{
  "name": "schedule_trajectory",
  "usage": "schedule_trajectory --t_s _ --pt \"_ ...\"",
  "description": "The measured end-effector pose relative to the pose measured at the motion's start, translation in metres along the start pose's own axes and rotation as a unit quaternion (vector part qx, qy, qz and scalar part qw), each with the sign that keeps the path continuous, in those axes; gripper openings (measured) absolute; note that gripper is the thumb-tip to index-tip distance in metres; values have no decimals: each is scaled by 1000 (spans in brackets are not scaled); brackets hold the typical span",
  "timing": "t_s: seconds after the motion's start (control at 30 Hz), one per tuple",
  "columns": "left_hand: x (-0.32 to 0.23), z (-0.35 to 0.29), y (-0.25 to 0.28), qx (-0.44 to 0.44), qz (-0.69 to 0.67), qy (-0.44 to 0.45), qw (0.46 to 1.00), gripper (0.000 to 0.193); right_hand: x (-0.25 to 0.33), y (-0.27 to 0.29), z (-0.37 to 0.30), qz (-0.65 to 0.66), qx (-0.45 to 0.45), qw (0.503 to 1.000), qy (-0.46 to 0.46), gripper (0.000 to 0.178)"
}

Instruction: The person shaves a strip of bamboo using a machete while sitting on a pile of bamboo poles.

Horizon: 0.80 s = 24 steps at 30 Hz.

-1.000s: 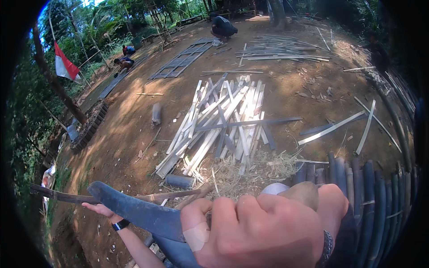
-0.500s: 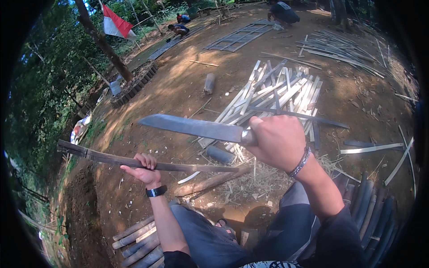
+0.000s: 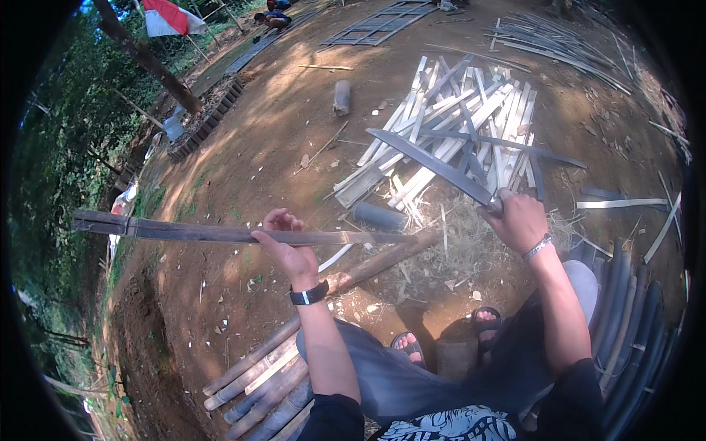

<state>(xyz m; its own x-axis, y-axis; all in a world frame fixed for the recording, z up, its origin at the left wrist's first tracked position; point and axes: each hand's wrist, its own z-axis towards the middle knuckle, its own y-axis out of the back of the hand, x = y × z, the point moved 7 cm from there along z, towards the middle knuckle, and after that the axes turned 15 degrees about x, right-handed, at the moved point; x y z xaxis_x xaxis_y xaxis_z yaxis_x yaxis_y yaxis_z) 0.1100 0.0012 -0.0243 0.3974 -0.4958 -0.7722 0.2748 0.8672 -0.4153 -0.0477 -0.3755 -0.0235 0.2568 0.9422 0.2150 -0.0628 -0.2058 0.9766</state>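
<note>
My left hand (image 3: 289, 250) grips a long dark bamboo strip (image 3: 184, 232), its thumb across the near side and its fingers loosely curled behind. The strip lies nearly level, its far left end well out to the side. Its right end reaches over a bamboo pole (image 3: 382, 266) lying on the ground; whether they touch I cannot tell. In my right hand (image 3: 517, 224) is the handle of a machete (image 3: 434, 165). The blade slants up to the left, clear of the strip, in front of a pile of pale split bamboo (image 3: 471, 140).
Bamboo poles are stacked at lower left (image 3: 257, 375) and lower right (image 3: 625, 323). A short bamboo piece (image 3: 379, 216) and shavings (image 3: 478, 242) lie ahead. Further off are a bamboo lattice (image 3: 379, 22), more strips (image 3: 551, 44) and a crouching person (image 3: 276, 20).
The machete has swung right, away from above the strip, and its tip now points more upward. My left hand sits nearer the strip's right end. The view has tipped down, showing both sandals.
</note>
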Motion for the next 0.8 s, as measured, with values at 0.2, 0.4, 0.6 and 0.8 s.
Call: schedule_trajectory --t_s 0.2,0.4,0.6,0.8 --pt "10 -5 24 -25 -16 -51 998 64 32 -42 -14 237 125 963 24 39" --pt "6 -21 23 -15 -39 -22 999 73 68 -166 -38 385 225 893 -55 59" --pt "3 -31 15 65 -66 -36 995 74 160 -209 -46 536 242 805 76 68" --pt "6 -27 -1 85 -73 -32 993 74 113 -291 -48 580 331 730 -144 74"
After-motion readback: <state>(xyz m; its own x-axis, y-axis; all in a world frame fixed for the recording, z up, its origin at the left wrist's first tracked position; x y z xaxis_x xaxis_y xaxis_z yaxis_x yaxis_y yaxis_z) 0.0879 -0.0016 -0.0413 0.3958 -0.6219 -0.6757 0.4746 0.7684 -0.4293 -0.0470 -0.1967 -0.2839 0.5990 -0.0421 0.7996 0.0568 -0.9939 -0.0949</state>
